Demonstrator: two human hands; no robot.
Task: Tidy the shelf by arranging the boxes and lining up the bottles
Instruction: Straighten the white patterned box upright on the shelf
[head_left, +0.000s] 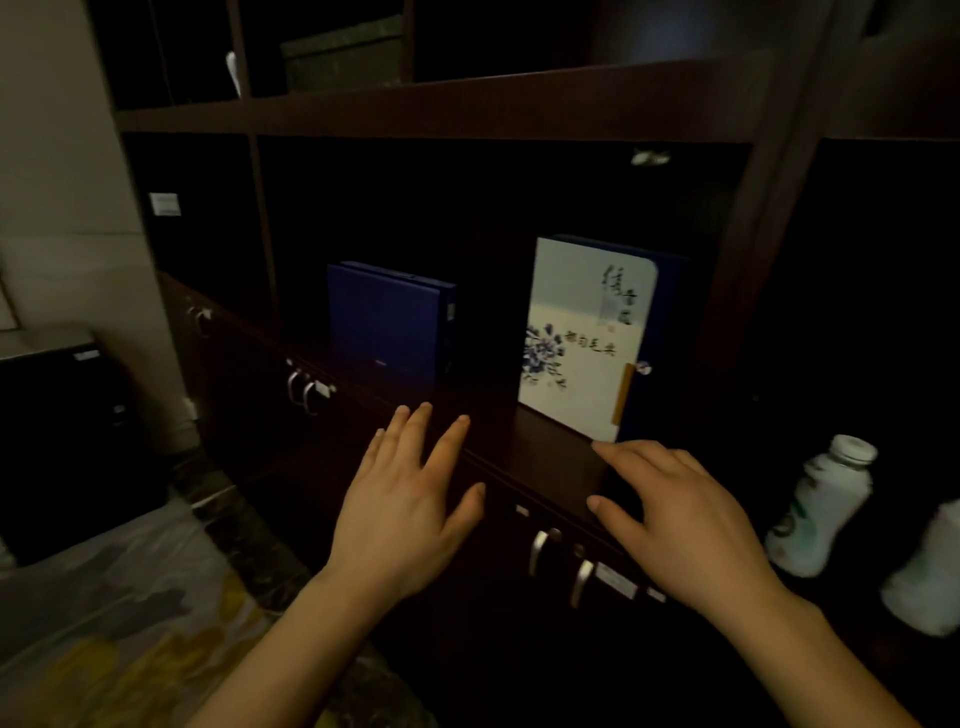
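Observation:
A dark blue box (387, 322) stands upright on the dark wooden shelf (550, 457), left of centre. To its right stands a white box (584, 332) with blue flowers and brush writing, its blue back showing behind it. Two white bottles sit at the right: one (818, 512) upright with a white cap, the other (930, 571) blurred at the frame edge. My left hand (410, 499) hovers open, fingers spread, just before the shelf's front edge. My right hand (680, 514) is open too, fingertips near the white box's lower corner, not touching it.
Cabinet doors with metal handles (558, 561) run below the shelf. Upper compartments hold a greenish box (343, 52). A black appliance (62, 441) stands at the left on the floor, by a patterned rug (119, 623). A vertical post (763, 218) divides the shelf from the bottle bay.

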